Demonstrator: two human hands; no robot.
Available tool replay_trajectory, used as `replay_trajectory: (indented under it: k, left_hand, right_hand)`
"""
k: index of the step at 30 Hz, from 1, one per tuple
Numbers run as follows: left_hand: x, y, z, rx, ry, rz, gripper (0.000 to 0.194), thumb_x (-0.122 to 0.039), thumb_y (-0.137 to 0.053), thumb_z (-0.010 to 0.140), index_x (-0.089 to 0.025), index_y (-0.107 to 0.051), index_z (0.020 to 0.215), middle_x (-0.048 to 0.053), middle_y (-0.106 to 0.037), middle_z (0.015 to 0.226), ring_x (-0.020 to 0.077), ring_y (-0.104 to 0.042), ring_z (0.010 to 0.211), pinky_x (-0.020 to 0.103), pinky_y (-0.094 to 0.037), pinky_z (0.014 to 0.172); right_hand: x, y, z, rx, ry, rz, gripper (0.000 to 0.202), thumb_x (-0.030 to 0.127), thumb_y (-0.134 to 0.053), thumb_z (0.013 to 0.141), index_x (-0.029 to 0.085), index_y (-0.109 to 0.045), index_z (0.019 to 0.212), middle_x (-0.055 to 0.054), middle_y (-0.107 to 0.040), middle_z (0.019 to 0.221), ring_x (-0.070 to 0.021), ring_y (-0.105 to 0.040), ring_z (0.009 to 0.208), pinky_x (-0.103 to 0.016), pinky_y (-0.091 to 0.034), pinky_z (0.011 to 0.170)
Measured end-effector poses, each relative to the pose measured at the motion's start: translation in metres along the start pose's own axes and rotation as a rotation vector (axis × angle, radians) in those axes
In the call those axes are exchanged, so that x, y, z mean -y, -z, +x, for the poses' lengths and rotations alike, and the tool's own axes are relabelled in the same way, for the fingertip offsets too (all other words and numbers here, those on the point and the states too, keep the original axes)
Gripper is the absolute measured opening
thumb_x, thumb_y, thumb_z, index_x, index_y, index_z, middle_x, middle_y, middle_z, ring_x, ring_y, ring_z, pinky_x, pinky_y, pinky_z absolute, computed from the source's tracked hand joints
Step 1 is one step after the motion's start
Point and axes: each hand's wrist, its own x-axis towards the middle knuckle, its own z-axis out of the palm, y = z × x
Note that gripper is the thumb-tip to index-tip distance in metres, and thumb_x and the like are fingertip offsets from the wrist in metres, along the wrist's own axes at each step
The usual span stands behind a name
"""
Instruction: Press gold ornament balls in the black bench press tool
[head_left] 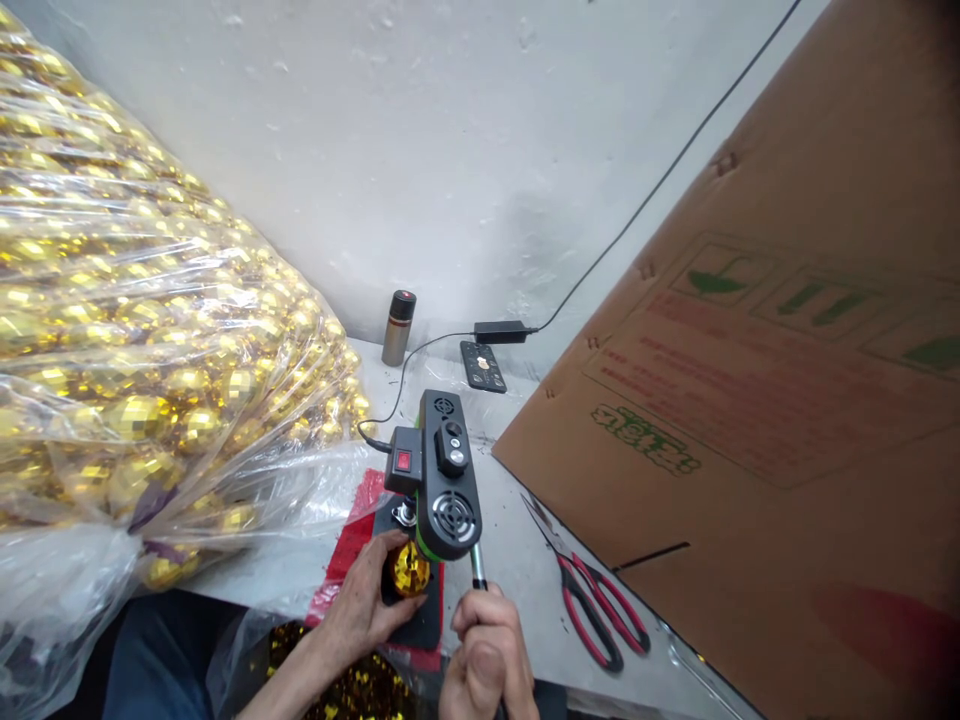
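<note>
A gold mirrored ball point(410, 569) sits on the dark base of a black machine point(448, 475), just under the machine's round lower end. Thumb and fingers of my left hand point(367, 592) curve around the ball from the left and grip it. My right hand point(489, 650) is wrapped round the metal lever point(478, 565) at the machine's right side. A red switch point(403, 460) shows on the machine's side box. Red cloth point(349, 555) lies beneath the base.
A clear bag of gold balls point(187, 400) fills the left. A large cardboard box point(750, 420) leans at the right, with red-handled scissors point(600, 610) beside it. Behind the machine are a flask point(397, 330), a phone point(483, 367) and a power adapter point(501, 332). Gold pieces point(360, 690) lie below.
</note>
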Motion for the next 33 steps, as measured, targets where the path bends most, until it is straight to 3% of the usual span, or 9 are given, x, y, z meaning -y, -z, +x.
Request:
replay_trajectory:
  k: [10,24,33]
  left_hand:
    - [-0.001,-0.001,0.0,-0.005,-0.003,-0.003,0.057,-0.027,-0.08,0.076,-0.019,-0.062,0.129,0.015,-0.074,0.122,0.0355,-0.072,0.114,0.055,-0.058,0.104]
    - [0.0,-0.001,0.0,0.008,-0.009,0.008,0.059,-0.024,-0.08,0.074,-0.021,-0.063,0.131,0.014,-0.074,0.127,0.0362,-0.071,0.118,0.056,-0.057,0.105]
    - [-0.007,0.0,0.002,0.025,0.001,0.006,0.055,-0.027,-0.08,0.076,-0.021,-0.064,0.129,0.014,-0.075,0.125,0.0362,-0.072,0.116,0.054,-0.058,0.104]
  right_hand:
    - [-0.012,0.001,-0.01,-0.014,0.006,0.029,0.039,0.023,-0.041,0.108,0.023,-0.044,0.068,0.006,-0.051,0.065,-0.0093,-0.049,0.055,-0.031,-0.05,0.085]
    - [-0.031,0.001,-0.02,-0.009,0.047,0.109,0.038,0.023,-0.038,0.106,0.022,-0.046,0.069,0.006,-0.05,0.069,-0.0089,-0.053,0.056,-0.029,-0.049,0.077]
    - [-0.029,0.001,-0.035,-0.012,0.038,-0.008,0.039,0.022,-0.037,0.109,0.022,-0.046,0.071,0.005,-0.055,0.075,-0.0088,-0.058,0.064,-0.033,-0.048,0.096]
